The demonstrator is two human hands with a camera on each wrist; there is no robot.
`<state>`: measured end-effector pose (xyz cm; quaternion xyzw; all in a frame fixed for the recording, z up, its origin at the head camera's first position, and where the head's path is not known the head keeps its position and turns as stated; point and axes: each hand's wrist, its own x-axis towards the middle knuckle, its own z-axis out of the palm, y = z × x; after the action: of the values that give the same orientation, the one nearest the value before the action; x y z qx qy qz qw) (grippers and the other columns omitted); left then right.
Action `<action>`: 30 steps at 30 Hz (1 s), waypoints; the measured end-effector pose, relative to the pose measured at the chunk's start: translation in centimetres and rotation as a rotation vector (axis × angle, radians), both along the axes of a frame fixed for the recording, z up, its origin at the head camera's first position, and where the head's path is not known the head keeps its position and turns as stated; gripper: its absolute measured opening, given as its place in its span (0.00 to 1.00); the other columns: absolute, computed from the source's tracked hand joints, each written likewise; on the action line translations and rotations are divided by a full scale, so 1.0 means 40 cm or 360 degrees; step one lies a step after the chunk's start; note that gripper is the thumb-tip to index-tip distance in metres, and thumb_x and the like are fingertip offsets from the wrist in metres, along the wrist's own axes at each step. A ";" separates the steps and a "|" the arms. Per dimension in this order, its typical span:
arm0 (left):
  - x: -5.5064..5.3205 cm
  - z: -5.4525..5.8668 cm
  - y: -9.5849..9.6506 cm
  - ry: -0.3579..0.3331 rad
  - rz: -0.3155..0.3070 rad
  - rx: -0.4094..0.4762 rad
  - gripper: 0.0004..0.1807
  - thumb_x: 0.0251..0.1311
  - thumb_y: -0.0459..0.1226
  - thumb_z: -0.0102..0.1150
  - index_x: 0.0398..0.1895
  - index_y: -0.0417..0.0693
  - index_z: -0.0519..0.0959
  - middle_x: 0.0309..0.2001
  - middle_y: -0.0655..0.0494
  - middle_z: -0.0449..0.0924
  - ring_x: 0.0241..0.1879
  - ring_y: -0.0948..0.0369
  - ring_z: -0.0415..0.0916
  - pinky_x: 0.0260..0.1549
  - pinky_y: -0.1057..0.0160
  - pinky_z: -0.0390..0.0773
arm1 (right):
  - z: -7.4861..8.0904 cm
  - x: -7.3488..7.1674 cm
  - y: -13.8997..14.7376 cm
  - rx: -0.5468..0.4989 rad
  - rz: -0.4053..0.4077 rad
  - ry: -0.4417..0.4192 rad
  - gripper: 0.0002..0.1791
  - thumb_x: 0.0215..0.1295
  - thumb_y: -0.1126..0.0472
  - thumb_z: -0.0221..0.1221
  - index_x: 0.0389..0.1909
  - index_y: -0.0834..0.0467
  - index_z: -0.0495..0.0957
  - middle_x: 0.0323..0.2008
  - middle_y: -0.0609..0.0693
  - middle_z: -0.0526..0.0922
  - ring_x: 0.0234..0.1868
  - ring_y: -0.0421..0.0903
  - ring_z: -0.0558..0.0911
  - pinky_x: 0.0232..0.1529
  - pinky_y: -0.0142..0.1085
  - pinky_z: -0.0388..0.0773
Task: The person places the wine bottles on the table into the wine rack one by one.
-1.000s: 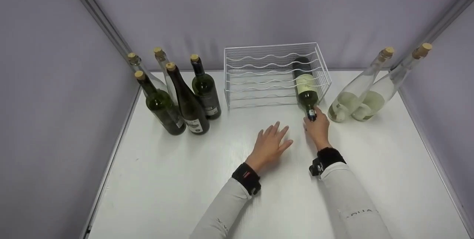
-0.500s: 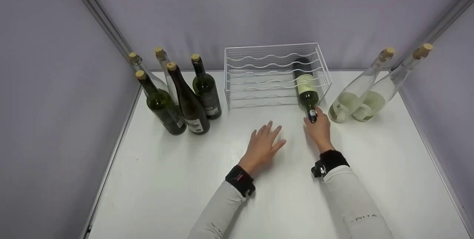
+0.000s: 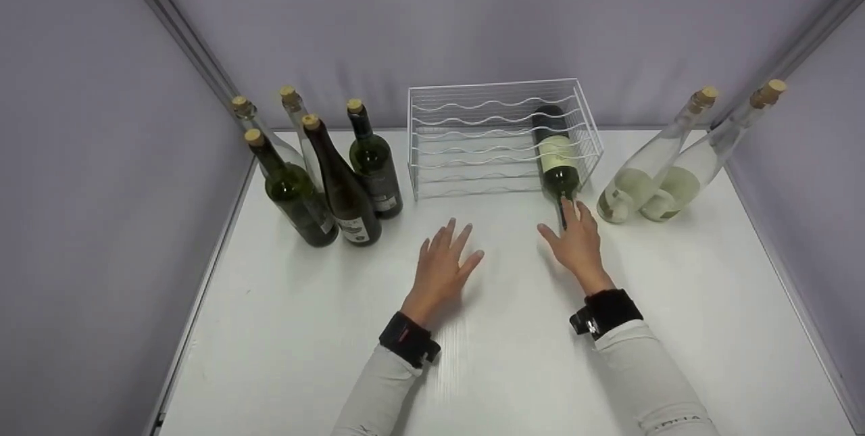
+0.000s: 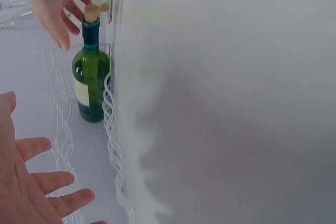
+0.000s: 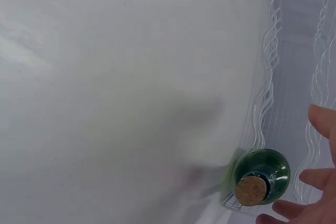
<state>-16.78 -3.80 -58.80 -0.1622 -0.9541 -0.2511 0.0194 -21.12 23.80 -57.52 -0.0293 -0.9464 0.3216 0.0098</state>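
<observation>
The white tabletop [image 3: 507, 368] is softly lit, the lilac-grey walls [image 3: 405, 17] are shown dimmer, and blurred shadows [image 4: 184, 145] are cast in both wrist views.

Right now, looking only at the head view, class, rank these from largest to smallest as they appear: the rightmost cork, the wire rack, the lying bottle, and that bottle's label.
1. Wire rack
2. Lying bottle
3. Its label
4. Rightmost cork
</observation>
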 end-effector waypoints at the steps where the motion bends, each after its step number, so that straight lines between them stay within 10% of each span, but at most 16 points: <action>1: 0.002 0.000 -0.012 0.0007 0.0019 0.0022 0.38 0.72 0.63 0.33 0.76 0.54 0.59 0.75 0.43 0.53 0.72 0.46 0.54 0.67 0.40 0.54 | 0.003 0.005 -0.004 0.0017 0.0024 0.0003 0.43 0.68 0.47 0.60 0.75 0.63 0.53 0.72 0.72 0.49 0.70 0.71 0.52 0.65 0.63 0.53; 15: 0.016 -0.017 -0.157 0.0171 0.0339 0.0320 0.38 0.72 0.56 0.46 0.75 0.42 0.58 0.71 0.37 0.59 0.69 0.43 0.59 0.64 0.40 0.60 | 0.011 0.052 -0.110 -0.0058 0.0345 0.0067 0.42 0.68 0.44 0.60 0.76 0.59 0.56 0.74 0.65 0.51 0.73 0.64 0.50 0.68 0.60 0.52; 30: 0.025 -0.005 -0.264 0.0386 0.1022 0.0770 0.36 0.69 0.50 0.55 0.71 0.37 0.60 0.65 0.40 0.66 0.64 0.47 0.66 0.58 0.48 0.69 | 0.009 0.071 -0.212 -0.0182 0.0507 -0.0090 0.44 0.67 0.39 0.58 0.77 0.52 0.53 0.75 0.62 0.50 0.74 0.61 0.51 0.68 0.56 0.56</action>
<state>-15.79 -14.36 -59.02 0.1244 -0.8605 -0.4282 0.2464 -18.29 15.33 -57.15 0.1116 -0.9191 0.3714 -0.0696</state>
